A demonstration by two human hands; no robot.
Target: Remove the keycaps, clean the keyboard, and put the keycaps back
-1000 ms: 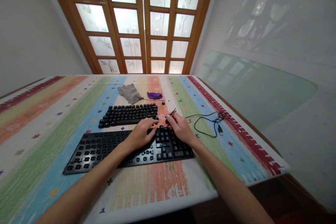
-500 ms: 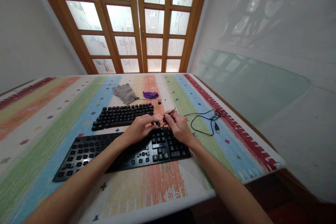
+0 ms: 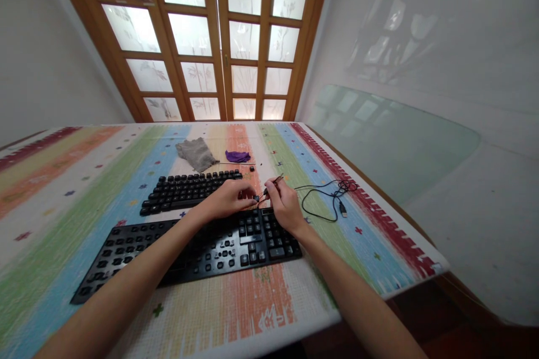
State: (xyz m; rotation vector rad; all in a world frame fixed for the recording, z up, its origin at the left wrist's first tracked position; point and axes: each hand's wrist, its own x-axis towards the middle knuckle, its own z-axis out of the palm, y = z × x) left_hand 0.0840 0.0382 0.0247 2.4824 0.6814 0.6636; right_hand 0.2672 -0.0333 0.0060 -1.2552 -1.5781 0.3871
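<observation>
My left hand (image 3: pixel 233 197) is closed in a pinch on a small black keycap (image 3: pixel 256 198) above the keyboard's back edge. Beside it, my right hand (image 3: pixel 284 205) grips a slender dark tool (image 3: pixel 265 192) with thin wires, which looks like a wire keycap puller; the fingers cover most of it. Thin ends stick out above that hand. Under both hands lies a black keyboard (image 3: pixel 202 261), bare of caps over much of its left and middle, with keycaps on its right end. Behind it, loose black keycaps (image 3: pixel 181 193) stand in keyboard-like rows.
A grey cloth (image 3: pixel 196 154) and a purple cloth (image 3: pixel 238 156) lie farther back, near a single keycap (image 3: pixel 252 169). To the right, a black cable lies coiled with its USB plug (image 3: pixel 343 210). A striped tablecloth (image 3: pixel 269 291) covers the table; a wall stands at the right.
The view has shifted slightly. The two hands stay close together over the keyboard's back edge, and the left hand's fingers now show more clearly around the keycap.
</observation>
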